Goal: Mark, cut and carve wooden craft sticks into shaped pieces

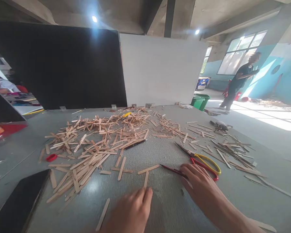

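My left hand (133,207), a little blurred, pinches the near end of a wooden craft stick (146,179) low over the grey table. My right hand (200,183) rests on the table with its fingers closed on a slim dark-red pencil (171,169), tip pointing left. Just beyond that hand lies a pair of scissors (193,155) with one yellow and one red handle, blades slightly apart. Another craft stick (148,169) lies slantwise past the held one's far end. Two crossed sticks (122,168) are to its left.
A heap of loose craft sticks (87,165) spreads over the table's left and back. Among it are a black pen (135,144) and a red ring (51,157). A black slab (21,197) lies front left; thin strips (230,152) lie right. A person (241,77) stands beyond.
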Tool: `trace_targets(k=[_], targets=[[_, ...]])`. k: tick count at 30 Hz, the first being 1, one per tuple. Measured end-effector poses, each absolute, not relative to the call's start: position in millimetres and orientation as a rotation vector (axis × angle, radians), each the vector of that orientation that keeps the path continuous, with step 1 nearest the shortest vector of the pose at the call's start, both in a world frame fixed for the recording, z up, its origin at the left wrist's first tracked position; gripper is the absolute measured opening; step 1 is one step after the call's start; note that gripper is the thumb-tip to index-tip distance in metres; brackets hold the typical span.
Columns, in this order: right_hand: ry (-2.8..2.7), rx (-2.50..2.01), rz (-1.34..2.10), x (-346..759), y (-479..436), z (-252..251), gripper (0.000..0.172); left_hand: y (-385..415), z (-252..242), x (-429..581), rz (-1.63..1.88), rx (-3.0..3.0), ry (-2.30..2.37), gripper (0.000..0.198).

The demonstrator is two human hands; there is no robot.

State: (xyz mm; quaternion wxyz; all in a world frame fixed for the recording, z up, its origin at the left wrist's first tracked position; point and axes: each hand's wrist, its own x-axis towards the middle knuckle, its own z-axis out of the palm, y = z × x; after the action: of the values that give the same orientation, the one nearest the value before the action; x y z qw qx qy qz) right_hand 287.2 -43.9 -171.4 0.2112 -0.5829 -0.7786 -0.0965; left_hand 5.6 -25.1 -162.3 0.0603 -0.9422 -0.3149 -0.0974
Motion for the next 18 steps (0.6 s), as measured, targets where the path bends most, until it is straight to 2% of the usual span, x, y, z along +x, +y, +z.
trace_targets(k=[4, 15, 18], targets=[[-2.145, -1.562, -0.283, 285, -45, -180, 0.026, -20, -166, 1, -0.557, -2.771, -0.750, 0.055], [-2.198, -1.521, -0.358, 284, -46, -183, 0.035, -13, -155, 4, -0.486, -2.691, -0.749, 0.037], [-2.217, -1.518, -0.317, 288, -47, -184, 0.050, -13, -154, 5, -0.503, -2.712, -0.711, 0.033]])
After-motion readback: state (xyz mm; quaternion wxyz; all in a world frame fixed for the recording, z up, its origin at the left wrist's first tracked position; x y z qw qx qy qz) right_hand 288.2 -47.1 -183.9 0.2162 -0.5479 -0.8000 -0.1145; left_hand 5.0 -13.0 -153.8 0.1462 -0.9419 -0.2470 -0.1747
